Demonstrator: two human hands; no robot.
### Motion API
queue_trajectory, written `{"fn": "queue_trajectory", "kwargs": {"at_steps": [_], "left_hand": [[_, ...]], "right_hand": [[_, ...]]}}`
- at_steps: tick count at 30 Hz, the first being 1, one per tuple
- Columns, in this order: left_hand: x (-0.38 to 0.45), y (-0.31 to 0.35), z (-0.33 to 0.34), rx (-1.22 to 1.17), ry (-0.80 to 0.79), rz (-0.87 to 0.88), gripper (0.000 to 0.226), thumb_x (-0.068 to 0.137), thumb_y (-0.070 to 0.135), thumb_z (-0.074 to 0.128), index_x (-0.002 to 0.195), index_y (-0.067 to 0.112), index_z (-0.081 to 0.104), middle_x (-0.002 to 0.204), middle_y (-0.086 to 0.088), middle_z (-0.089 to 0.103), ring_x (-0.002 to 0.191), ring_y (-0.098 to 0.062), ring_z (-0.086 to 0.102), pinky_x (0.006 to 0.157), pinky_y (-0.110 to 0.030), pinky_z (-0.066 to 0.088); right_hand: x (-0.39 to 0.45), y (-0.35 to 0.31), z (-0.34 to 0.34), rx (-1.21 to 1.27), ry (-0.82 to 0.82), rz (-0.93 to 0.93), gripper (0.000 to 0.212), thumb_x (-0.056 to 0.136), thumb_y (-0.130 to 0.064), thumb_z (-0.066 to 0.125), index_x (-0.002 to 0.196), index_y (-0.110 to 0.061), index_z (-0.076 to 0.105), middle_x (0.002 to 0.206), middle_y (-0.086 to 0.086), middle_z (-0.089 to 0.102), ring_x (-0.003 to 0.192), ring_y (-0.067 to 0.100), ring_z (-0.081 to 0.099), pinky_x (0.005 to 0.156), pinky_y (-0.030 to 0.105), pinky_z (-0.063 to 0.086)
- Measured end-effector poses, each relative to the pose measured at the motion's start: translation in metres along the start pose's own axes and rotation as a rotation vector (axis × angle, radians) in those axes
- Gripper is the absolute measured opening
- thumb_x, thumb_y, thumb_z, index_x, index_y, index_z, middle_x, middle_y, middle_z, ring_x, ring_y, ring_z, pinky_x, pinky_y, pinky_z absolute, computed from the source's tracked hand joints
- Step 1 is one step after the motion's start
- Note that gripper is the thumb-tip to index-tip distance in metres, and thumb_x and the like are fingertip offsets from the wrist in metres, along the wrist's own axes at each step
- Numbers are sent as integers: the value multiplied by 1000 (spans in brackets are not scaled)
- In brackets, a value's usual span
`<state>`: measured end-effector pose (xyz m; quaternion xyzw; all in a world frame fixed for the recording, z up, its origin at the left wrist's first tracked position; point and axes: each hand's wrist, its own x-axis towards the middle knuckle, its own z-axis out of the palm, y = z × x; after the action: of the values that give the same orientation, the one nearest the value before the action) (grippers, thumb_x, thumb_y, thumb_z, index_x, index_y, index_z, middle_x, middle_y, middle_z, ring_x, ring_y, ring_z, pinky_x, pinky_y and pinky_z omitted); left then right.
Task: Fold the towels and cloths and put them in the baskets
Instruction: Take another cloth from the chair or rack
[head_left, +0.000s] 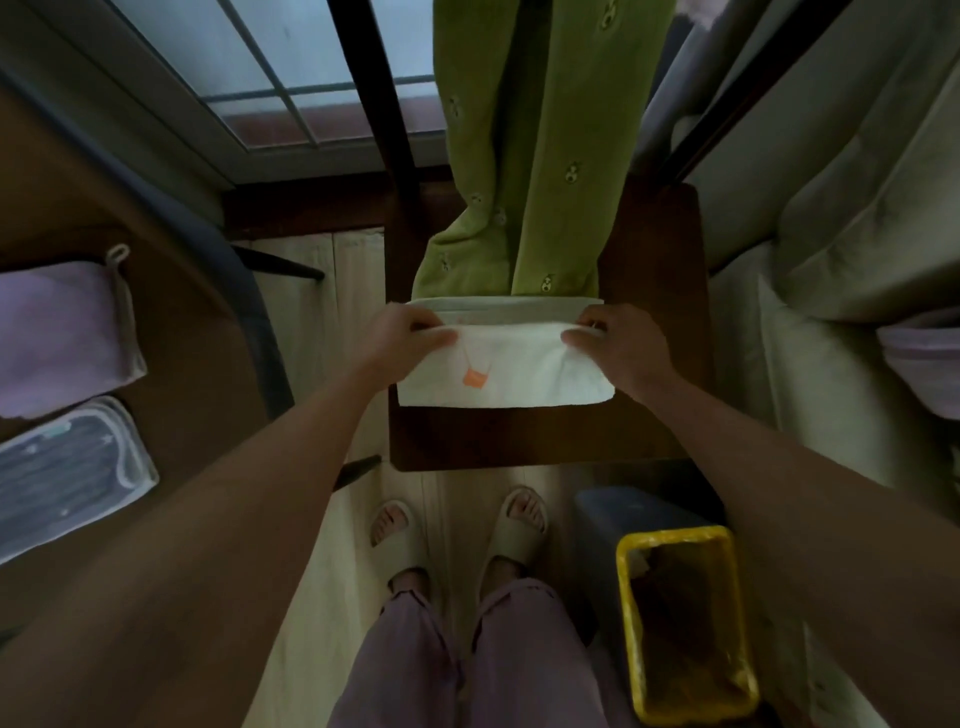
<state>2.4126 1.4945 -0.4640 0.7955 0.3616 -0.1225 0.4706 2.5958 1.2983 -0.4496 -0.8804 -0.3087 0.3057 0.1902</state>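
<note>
While a folded lilac towel (62, 332) and a grey folded cloth (67, 467) lie at the left edge of the frame, the left hand (405, 338) pinches the left end of the white towel's (519, 374) raised fold at centre. Its lower layer lies flat on the dark stool (665, 312), spanning between both grips. The right hand (618, 348) pinches the fold's right end. A yellow-lined bin (680, 623) sits lower right.
</note>
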Motion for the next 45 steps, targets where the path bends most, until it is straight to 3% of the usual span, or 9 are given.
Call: {"fn": "queue_trajectory", "kwargs": {"at_steps": [3, 7, 13, 19, 29, 34, 38, 41, 45], "left_hand": [[17, -8, 2, -99, 177, -13, 10, 89, 33, 62, 90, 23, 62, 88, 5, 59, 81, -11, 57, 69, -24, 43], [21, -7, 9, -90, 310, 10, 10, 93, 31, 56, 91, 22, 52, 86, 8, 53, 79, -5, 52, 64, -20, 38], [24, 7, 11, 50, 352, 32, 15, 101, 34, 39, 99, 19, 40, 78, 12, 46, 68, 0, 47, 52, -20, 33], [30, -7, 11, 15, 309, 31, 34, 92, 40, 57, 112, 16, 45, 93, 9, 47, 75, 1, 49, 58, -16, 39], [27, -9, 16, 148, 304, -54, 34, 102, 37, 31, 127, 14, 33, 90, -1, 51, 78, -20, 57, 67, -37, 51], [27, -11, 13, 89, 399, -96, 37, 98, 47, 39, 119, 17, 41, 93, -2, 55, 79, -20, 60, 66, -40, 55], [16, -12, 15, -6, 477, -130, 43, 93, 47, 49, 125, 21, 40, 106, 3, 54, 89, -14, 59, 68, -30, 52], [7, -5, 14, 24, 567, -184, 48, 96, 43, 47, 136, 20, 35, 118, -2, 54, 100, -15, 57, 79, -29, 49], [-5, 13, 20, 251, 717, -29, 40, 100, 33, 43, 135, 14, 43, 137, -5, 44, 122, -18, 44, 98, -27, 35]], "right_hand": [[14, 0, 10, 117, 90, 76, 21, 84, -35, 68, 89, -14, 70, 87, 4, 67, 80, 19, 62, 73, 37, 52], [24, -3, 20, 315, 96, 148, 18, 85, -23, 69, 97, -10, 67, 99, 4, 66, 89, 17, 60, 80, 30, 50], [31, -3, 23, 7, 243, -101, 19, 96, -16, 53, 111, -4, 55, 92, 9, 62, 87, 26, 63, 72, 29, 43], [42, -5, 28, -34, 274, -111, 19, 98, -16, 49, 112, -3, 51, 90, 13, 62, 84, 31, 64, 76, 46, 53], [31, 3, 44, 122, 309, -15, 31, 93, -18, 55, 120, -4, 53, 106, 11, 61, 95, 24, 60, 80, 28, 43], [29, 3, 47, 198, 342, 7, 29, 92, -15, 57, 117, -1, 54, 102, 11, 61, 89, 19, 58, 73, 19, 38], [27, 0, 48, 189, 373, 66, 22, 93, -18, 57, 110, -4, 52, 97, 7, 59, 81, 14, 54, 66, 17, 35], [25, -12, 46, 162, 397, 130, 31, 91, -23, 59, 115, -8, 47, 109, 5, 57, 94, 21, 59, 76, 31, 47], [14, -24, 52, -307, 625, 126, 46, 92, -36, 53, 130, -13, 45, 142, 11, 43, 131, 30, 39, 108, 43, 27]]}}
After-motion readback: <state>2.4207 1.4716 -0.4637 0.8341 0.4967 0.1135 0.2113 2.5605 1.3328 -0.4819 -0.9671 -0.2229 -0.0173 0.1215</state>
